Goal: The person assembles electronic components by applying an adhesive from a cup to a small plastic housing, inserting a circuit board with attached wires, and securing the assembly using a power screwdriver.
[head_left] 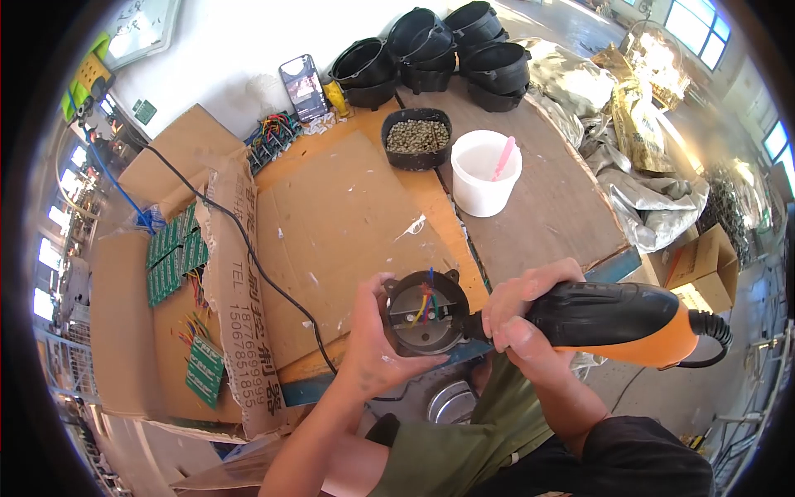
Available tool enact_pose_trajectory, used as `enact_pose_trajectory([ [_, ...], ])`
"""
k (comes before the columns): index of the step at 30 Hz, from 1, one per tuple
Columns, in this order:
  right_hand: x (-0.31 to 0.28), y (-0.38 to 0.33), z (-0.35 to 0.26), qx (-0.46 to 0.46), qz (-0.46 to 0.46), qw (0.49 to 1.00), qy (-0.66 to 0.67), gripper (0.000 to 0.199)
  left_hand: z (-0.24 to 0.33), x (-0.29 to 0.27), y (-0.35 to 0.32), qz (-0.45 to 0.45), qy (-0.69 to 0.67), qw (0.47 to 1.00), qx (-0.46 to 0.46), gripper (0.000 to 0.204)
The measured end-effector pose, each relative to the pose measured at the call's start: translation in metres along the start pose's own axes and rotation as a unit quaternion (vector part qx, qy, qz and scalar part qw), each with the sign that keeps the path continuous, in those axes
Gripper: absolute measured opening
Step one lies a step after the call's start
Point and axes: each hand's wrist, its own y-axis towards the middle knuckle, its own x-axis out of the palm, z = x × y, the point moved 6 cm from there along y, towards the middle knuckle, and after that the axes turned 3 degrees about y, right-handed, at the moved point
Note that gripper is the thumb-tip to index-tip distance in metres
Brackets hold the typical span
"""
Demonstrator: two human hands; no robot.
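Note:
My left hand (370,341) grips a round dark metal housing (421,335) at the near edge of the table, with fingers and thumb around its side. The housing's open side faces up, and inside it lie short coloured wires (426,306), yellow, red, green and blue among them. My right hand (530,311) is wrapped around the front part of an orange and black corded power tool (617,319). The tool's narrow dark head reaches the right side of the housing; whether its tip goes inside or only touches the rim I cannot tell.
A cardboard box (124,331) at left holds green-labelled wire packs (205,373); a black cord (248,240) crosses it. Behind are a phone (304,87), a dark tub of small pellets (417,141), a white bucket (487,186) with a pink stick and stacked black housings (364,70).

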Motion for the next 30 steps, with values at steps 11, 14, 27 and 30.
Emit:
enact_pose_trajectory([
  [11,0.012,0.006,0.017,-0.033,-0.031,0.995,-0.084,0.035,0.004,-0.001,-0.004,0.019,0.064,0.998,0.006,0.107],
  [14,0.013,0.007,0.021,-0.03,-0.04,0.995,-0.091,0.035,-0.004,-0.001,-0.006,0.025,0.04,0.999,-0.004,0.114],
  [27,0.014,0.006,0.021,0.001,-0.018,0.998,-0.064,0.032,0.001,0.001,-0.009,0.026,0.019,0.998,0.044,0.105],
  [30,0.02,0.01,0.016,-0.026,-0.079,0.984,-0.157,0.036,0.004,-0.002,-0.01,0.048,0.124,0.988,0.078,0.097],
])
